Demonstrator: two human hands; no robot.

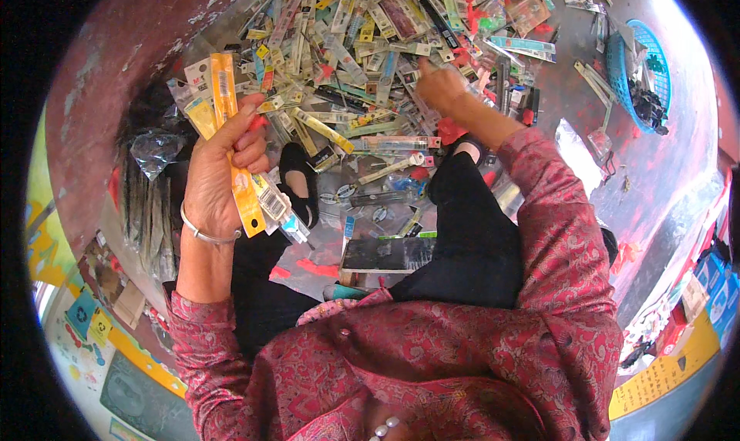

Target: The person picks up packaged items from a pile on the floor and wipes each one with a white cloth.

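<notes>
My left hand (225, 157) is closed around a bunch of long, slim flat packages. The most visible is an orange-yellow package (245, 194) with a barcode; paler ones stick out beside it and below the fist. Over the near right part of a big heap of similar slim packages (362, 48), my right hand (445, 90) reaches in from the right. Its fingers point into the heap and are partly hidden and blurred, so any hold there does not show. A yellow-edged package (322, 130) lies at the heap's near side.
A blue plastic basket (619, 71) holding dark and clear scraps stands at the right. Red scraps (449, 130) lie among the packages. Between my feet are loose clear wrappers and a small dark low stool or board (385, 254). Clear plastic bags (156, 152) sit by the wall at left.
</notes>
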